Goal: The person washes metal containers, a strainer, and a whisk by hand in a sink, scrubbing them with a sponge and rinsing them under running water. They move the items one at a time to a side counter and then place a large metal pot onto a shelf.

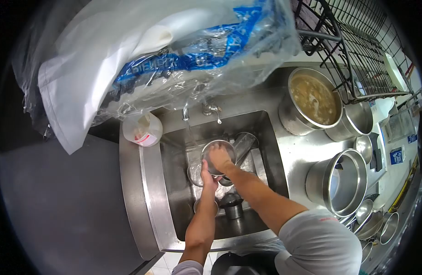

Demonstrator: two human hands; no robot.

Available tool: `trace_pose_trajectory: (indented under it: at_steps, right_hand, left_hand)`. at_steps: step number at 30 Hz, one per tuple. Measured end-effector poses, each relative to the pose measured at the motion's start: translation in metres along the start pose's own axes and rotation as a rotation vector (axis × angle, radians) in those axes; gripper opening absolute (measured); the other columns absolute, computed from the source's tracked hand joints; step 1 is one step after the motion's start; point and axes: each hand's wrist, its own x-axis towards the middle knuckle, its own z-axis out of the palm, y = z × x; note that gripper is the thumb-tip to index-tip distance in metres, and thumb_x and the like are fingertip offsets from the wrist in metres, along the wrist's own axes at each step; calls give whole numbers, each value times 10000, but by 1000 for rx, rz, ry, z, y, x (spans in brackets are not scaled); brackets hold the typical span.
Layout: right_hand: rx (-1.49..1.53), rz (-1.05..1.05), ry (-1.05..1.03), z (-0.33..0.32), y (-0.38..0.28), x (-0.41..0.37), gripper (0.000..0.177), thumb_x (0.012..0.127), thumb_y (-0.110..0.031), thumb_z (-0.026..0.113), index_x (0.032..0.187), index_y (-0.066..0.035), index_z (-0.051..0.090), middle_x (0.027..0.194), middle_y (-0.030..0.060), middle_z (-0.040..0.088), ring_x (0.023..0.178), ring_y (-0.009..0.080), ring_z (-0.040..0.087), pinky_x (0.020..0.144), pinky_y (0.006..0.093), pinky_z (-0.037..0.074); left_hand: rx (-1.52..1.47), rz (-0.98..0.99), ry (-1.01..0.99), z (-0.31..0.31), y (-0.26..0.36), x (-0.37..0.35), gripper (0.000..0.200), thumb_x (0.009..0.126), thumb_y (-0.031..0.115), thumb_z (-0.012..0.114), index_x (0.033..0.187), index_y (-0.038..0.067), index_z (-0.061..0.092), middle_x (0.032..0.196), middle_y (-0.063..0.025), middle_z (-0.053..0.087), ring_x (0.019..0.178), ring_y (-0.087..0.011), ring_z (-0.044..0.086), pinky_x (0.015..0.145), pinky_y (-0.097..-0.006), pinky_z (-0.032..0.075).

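Observation:
Over the steel sink (173,201), my left hand (209,176) is closed around the rim of a metal bowl (230,147), thumb along its side. The bowl is tilted, with its inside facing up. My right hand (218,156) reaches into it, fingers spread against the inner wall; nothing shows under them. Just left of the bowl, water runs from the faucet (186,114). Below the hands in the sink lie a metal cylindrical container (244,144), a dark-topped pot (233,210) and other steel vessels, partly covered by my arms.
A translucent plastic tub (147,129) stands at the sink's left corner. On the right counter are a pot of brownish liquid (315,98), a large steel pot (337,182) and several smaller vessels. Above hang a plastic-wrapped bundle (174,46) and a wire rack (367,50).

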Motion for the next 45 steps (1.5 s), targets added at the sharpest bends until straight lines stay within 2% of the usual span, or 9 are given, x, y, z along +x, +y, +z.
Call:
trace_pose_trajectory:
  at_steps: [5,10,13,18,24,31,35,37,45]
  right_hand:
    - [598,71,-268,15,-16,14,434,837,-211,606,1220,-7,609,1279,202,602,1180,395,567,971,496,459]
    - [-369,-545,-542,-46,2,5,339,902,-198,525,1207,-105,643,1215,139,646,1130,403,598,958,541,441]
    - [-219,-616,118,-39,10,25,279,882,-209,574,1126,-110,668,1196,161,644,1104,440,601,916,574,448]
    - [335,10,-166,-38,-9,24,347,817,-217,668,1129,-65,666,1254,174,597,1213,408,546,958,505,481]
    - [-8,-196,-1,-103,15,-38,306,753,-93,671,1058,-76,695,1179,156,580,1153,347,552,890,419,532]
    - [396,87,811,-206,41,-145,436,651,106,571,1044,-58,664,1097,133,594,1051,337,575,857,411,524]
    - [154,219,1132,-274,62,-247,488,612,133,507,1042,-26,675,1034,158,597,1022,349,575,894,425,484]
    - [-47,344,1195,-292,81,-293,450,633,113,489,1028,-16,661,1031,161,596,996,351,561,882,422,472]
    - [-283,479,965,-270,81,-288,314,683,35,626,987,-32,668,1049,162,625,1012,373,574,882,465,467]
  left_hand:
    - [-246,51,-138,1,20,4,671,926,636,510,1326,98,530,1292,-109,592,1187,-290,572,964,-489,480]
    - [364,-65,-39,-22,56,13,702,901,644,522,1382,135,489,1277,-132,587,1143,-320,561,918,-580,445]
    - [235,-195,-44,-8,58,4,755,878,676,526,1422,161,433,1251,-122,585,1117,-342,547,902,-619,407]
    - [309,-139,-244,7,72,47,671,932,518,537,1466,148,372,1206,-162,588,1033,-392,623,770,-599,564]
    - [1931,633,-100,74,136,14,717,873,196,591,1524,196,289,1479,-258,359,1301,-459,434,913,-517,542]
    - [1687,1215,21,-3,135,-7,833,770,-91,548,1514,206,320,1507,-267,294,1361,-454,330,1046,-516,446]
    - [1162,928,306,-66,92,41,811,782,-90,506,1511,217,325,1500,-223,330,1286,-479,425,1009,-509,495]
    - [369,241,132,-45,87,-2,561,871,-50,417,1425,25,371,1420,-294,396,1216,-551,472,902,-508,579]
    - [189,-509,-196,-79,48,64,376,924,78,418,1195,-183,422,1242,-385,466,1053,-607,556,718,-515,640]
